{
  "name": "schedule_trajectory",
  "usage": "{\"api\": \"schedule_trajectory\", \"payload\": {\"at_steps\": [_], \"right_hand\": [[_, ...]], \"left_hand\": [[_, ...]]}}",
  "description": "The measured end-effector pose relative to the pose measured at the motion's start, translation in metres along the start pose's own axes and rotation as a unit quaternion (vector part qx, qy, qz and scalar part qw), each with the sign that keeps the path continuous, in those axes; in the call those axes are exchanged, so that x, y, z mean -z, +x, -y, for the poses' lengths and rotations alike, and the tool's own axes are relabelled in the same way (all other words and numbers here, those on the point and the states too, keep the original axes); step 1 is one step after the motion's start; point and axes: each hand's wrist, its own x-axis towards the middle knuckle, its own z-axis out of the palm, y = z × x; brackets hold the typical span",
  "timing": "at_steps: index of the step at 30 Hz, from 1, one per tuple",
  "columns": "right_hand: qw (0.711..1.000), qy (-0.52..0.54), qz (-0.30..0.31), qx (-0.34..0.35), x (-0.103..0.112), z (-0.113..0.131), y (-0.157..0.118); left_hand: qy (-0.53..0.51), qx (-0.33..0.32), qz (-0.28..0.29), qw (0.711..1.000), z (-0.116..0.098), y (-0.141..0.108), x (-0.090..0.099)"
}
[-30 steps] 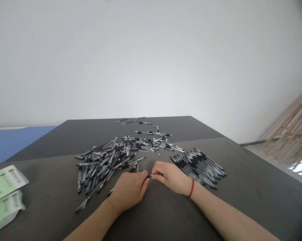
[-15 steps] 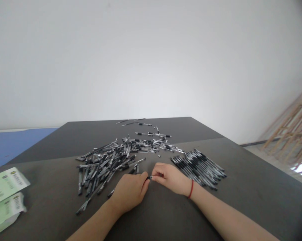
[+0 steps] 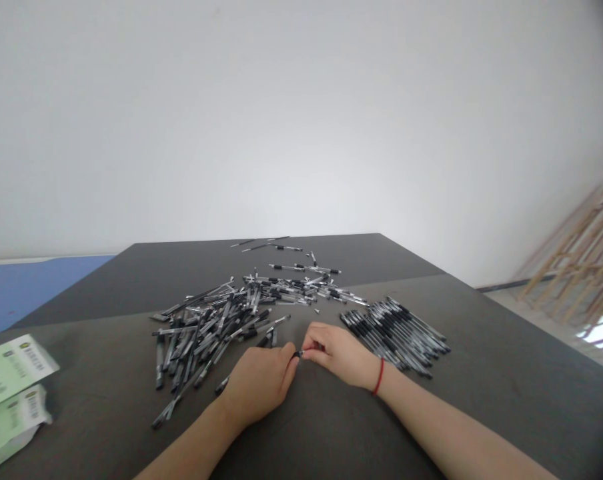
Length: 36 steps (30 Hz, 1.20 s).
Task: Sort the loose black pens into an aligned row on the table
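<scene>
My left hand (image 3: 261, 380) is closed round a pen (image 3: 297, 355), most of which is hidden in the fist; its dark grip shows at the thumb. The fingertips of my right hand (image 3: 334, 353) pinch the pen's light tip, so the two hands nearly meet over the table. A loose pile of black and clear pens (image 3: 216, 327) lies beyond and to the left of my left hand. Right of my right hand, a row of pens (image 3: 396, 333) lies side by side at a slant.
Green and white packets (image 3: 11, 373) lie at the left edge of the dark table (image 3: 331, 433). Several pens and thin refills (image 3: 256, 248) are scattered near the far edge. A wooden rack (image 3: 581, 247) stands on the floor at the right, and a white wall rises behind.
</scene>
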Motion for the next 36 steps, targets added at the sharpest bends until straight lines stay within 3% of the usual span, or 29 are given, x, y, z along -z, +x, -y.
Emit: {"api": "schedule_trajectory", "payload": {"at_steps": [12,16,19,26,36], "right_hand": [[0.998,0.066,0.009,-0.013,-0.001,-0.009,0.000],[0.992,0.113,-0.030,-0.053,0.002,-0.022,0.009],[0.998,0.046,-0.039,-0.031,0.001,-0.024,0.023],[0.975,-0.138,0.065,0.160,-0.014,-0.012,0.055],[0.958,-0.229,0.056,0.163,-0.023,-0.009,0.060]], "left_hand": [[0.024,-0.014,-0.007,1.000,-0.002,-0.002,0.000],[0.023,-0.034,-0.008,0.999,-0.005,-0.002,0.003],[0.024,-0.073,-0.008,0.997,-0.006,-0.004,0.005],[0.024,-0.122,-0.027,0.992,-0.007,-0.007,0.005],[0.023,-0.115,-0.050,0.992,-0.008,-0.006,0.004]]}}
